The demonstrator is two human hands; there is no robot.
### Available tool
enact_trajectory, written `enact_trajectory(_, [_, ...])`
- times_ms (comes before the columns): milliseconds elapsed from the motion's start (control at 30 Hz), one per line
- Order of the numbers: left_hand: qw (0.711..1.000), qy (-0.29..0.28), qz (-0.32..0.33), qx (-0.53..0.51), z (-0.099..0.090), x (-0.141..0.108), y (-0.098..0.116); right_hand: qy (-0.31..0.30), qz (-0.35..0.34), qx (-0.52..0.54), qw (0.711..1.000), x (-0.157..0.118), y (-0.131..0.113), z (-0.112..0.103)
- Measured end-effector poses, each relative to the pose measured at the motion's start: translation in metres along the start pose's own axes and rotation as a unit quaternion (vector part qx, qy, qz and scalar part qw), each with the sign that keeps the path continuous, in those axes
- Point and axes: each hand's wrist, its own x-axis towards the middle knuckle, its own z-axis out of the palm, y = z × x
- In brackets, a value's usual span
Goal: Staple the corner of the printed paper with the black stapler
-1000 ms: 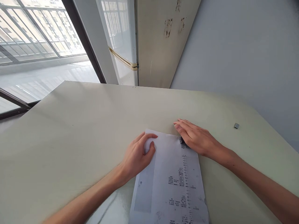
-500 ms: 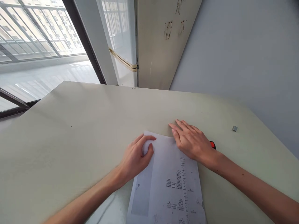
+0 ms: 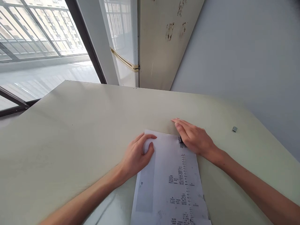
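Note:
A printed sheet or stack of paper (image 3: pixel 164 175) lies on the table, one short edge facing away from me. My left hand (image 3: pixel 138 153) rests over its far left corner, thumb and forefinger curved apart with a gap between them. At the far right corner is my right hand (image 3: pixel 193 137), tilted onto its side with fingers stretched forward past the paper's edge. I see nothing held in it, though its palm side is hidden. Beside that palm a dark printed patch (image 3: pixel 181 140) shows partly on the paper.
A small grey metal piece (image 3: pixel 234 129), perhaps a strip of staples, lies on the pale table (image 3: pixel 105 109) to the right. Beyond the far edge stands a fridge (image 3: pixel 161 62) against a grey wall (image 3: pixel 234 47). A window (image 3: pixel 42 47) is at the left.
My right hand has rolled onto its side and its fingers have closed together, uncovering the dark printed patch. The red-and-black thing near its wrist is now out of sight. My left hand stays put.

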Motion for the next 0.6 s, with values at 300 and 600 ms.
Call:
enact_trajectory(300, [1.0, 0.019, 0.001, 0.022, -0.011, 0.006, -0.01, 0.228, -0.117, 0.057, 0.965, -0.025, 0.023, 0.015])
enact_trajectory(600, [0.996, 0.07, -0.048, -0.03, -0.034, 0.013, -0.022, 0.217, -0.067, 0.21, 0.951, -0.05, 0.065, 0.027])
